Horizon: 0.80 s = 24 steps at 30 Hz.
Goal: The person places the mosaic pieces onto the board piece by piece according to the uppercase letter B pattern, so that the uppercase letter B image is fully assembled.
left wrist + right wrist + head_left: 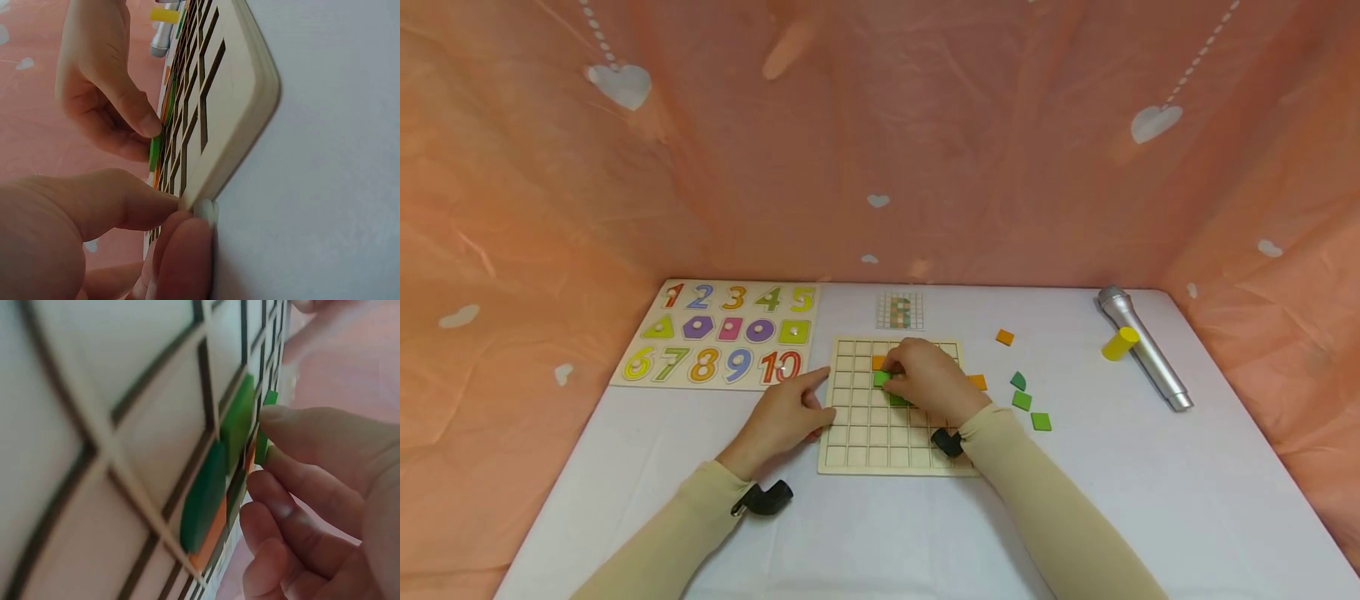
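A wooden grid board (853, 433) lies on the table between both hands. My right hand (928, 379) reaches over it and pinches a green square tile (269, 403) between thumb and finger, tilted, at the upper part of the grid. Orange tiles and a green tile (239, 428) lie on the board under and beside that hand, along with a dark green rounded tile (205, 500). At the board's left edge, my left hand (782, 412) touches the side with index finger and thumb spread apart. Some tiles are hidden behind the right hand.
Right of the board lie loose green tiles (1022, 400) and an orange tile (1004, 337). Behind it is a printed pattern card (884, 311). A number puzzle board (685, 356) sits at left. A silver microphone (1150, 354) and yellow cylinder (1120, 343) lie at right.
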Tool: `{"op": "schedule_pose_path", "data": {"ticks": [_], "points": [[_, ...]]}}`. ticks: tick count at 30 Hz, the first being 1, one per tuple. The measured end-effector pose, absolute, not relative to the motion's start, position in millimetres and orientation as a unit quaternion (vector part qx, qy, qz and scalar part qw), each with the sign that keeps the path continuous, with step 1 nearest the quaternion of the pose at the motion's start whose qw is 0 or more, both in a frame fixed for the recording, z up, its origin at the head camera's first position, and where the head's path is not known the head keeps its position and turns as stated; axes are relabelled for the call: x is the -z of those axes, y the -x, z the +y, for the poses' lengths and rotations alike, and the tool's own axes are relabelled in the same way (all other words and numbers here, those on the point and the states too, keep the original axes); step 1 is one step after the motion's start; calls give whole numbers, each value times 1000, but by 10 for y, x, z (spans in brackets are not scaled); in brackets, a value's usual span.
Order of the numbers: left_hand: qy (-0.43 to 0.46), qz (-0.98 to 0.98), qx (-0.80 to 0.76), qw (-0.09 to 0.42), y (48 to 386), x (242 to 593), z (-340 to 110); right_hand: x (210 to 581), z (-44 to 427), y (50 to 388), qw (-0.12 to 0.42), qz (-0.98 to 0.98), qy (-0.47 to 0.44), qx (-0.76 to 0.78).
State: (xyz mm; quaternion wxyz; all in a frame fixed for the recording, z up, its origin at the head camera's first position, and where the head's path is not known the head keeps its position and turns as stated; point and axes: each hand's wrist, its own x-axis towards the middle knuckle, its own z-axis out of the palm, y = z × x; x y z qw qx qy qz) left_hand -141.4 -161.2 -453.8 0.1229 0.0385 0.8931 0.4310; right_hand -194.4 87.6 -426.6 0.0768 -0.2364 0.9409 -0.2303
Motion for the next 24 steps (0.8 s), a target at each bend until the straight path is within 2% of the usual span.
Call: {"op": "schedule_pose_path", "data": {"ticks": [24], "points": [[-40, 896, -425, 121, 1405, 4534, -1611, 4269, 846, 1918, 74, 945, 219, 230]]}}
